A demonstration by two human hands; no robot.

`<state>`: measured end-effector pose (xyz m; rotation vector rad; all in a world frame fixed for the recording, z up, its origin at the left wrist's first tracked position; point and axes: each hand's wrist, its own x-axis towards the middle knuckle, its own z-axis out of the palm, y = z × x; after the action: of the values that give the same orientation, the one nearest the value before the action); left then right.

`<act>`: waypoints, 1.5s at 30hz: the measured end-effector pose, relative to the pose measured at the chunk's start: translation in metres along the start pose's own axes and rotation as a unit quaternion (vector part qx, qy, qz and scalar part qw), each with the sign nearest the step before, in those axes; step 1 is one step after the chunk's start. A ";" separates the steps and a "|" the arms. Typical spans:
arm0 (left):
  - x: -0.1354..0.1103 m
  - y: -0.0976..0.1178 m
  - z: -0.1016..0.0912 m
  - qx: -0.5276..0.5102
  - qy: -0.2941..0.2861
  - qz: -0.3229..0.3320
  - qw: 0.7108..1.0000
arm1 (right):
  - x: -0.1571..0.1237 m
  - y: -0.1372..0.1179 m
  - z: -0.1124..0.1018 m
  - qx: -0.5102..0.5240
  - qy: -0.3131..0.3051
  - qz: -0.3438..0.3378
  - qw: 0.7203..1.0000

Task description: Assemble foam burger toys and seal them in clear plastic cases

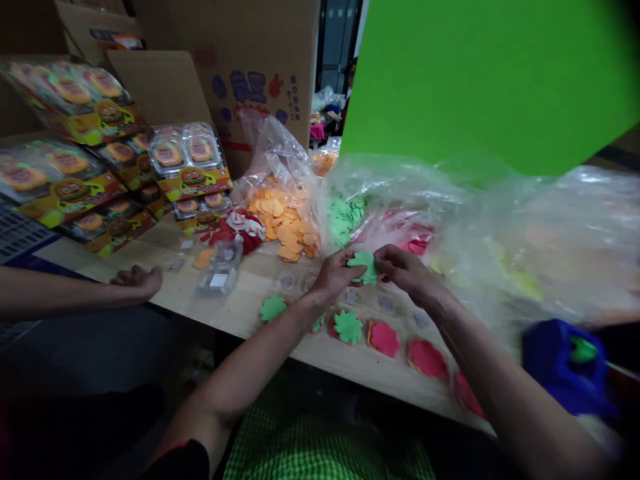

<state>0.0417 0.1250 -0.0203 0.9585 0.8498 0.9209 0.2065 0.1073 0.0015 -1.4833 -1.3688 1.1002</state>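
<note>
Just right of a heap of thin, rounded orange pieces (287, 217), my left hand (331, 276) grips thin, scalloped mint-green pieces (366, 268), roughly round with no clear long axis, between both hands, as my right hand (403, 270) pinches their right edge, equally near.

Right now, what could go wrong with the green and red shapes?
The green shapes between the left grip and right grip look stacked, so two might come off together. The right forearm partly hides a red shape near the table's edge and might brush it. One green piece sits off-centre on red, so a bump could slide it.
</note>
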 end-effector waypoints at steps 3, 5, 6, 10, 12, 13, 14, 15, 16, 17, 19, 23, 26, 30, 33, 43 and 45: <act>-0.011 -0.007 0.008 0.000 -0.038 -0.037 0.999 | -0.022 0.006 -0.015 -0.034 0.054 -0.038 0.997; -0.017 -0.009 0.013 -0.005 -0.073 -0.065 0.995 | -0.038 0.010 -0.027 -0.010 0.079 -0.041 0.996; -0.019 -0.010 0.014 -0.005 -0.088 -0.076 0.993 | -0.046 0.012 -0.034 0.005 0.090 -0.034 0.995; -0.027 -0.015 0.013 0.040 -0.043 -0.067 0.996 | -0.074 0.025 -0.054 -0.004 0.091 0.012 0.996; -0.030 -0.017 0.009 0.077 -0.004 -0.055 0.996 | -0.084 0.033 -0.056 -0.079 0.068 0.020 0.994; -0.031 -0.018 0.006 0.092 0.000 -0.056 0.994 | -0.087 0.037 -0.054 -0.135 0.055 0.016 0.989; -0.032 -0.019 0.004 0.103 -0.003 -0.060 0.993 | -0.091 0.041 -0.050 -0.201 0.048 0.007 0.978; -0.033 -0.019 0.002 0.108 -0.007 -0.065 0.992 | -0.095 0.044 -0.043 -0.272 0.045 -0.010 0.961; -0.033 -0.020 0.000 0.109 -0.009 -0.069 0.992 | -0.100 0.046 -0.034 -0.341 0.043 -0.035 0.938; -0.034 -0.020 -0.002 0.105 -0.005 -0.069 0.992 | -0.105 0.047 -0.024 -0.404 0.036 -0.067 0.912; -0.035 -0.021 -0.006 0.093 0.010 -0.062 0.994 | -0.118 0.050 -0.004 -0.490 -0.005 -0.133 0.862; -0.039 -0.022 -0.016 0.085 0.028 -0.057 0.994 | -0.142 0.059 0.012 -0.490 -0.063 -0.196 0.847; -0.041 -0.021 -0.021 0.085 0.043 -0.059 0.994 | -0.151 0.072 -0.001 -0.438 0.045 -0.166 0.882; -0.042 -0.018 -0.014 0.056 0.034 -0.079 0.995 | -0.155 0.083 -0.015 -0.443 0.003 -0.146 0.885; -0.041 -0.019 0.000 0.007 -0.033 -0.120 0.992 | -0.150 0.076 -0.019 -0.363 0.003 -0.104 0.926; -0.030 -0.049 0.054 0.096 -0.147 -0.091 0.980 | -0.131 0.061 -0.052 0.046 0.074 0.122 0.989; -0.029 -0.058 0.066 0.203 -0.143 -0.030 0.968 | -0.138 0.070 -0.063 -0.021 0.084 0.114 0.990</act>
<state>0.1051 0.0626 -0.0461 1.3762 0.8279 0.5435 0.2832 -0.0361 -0.0381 -1.7544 -1.1330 1.0644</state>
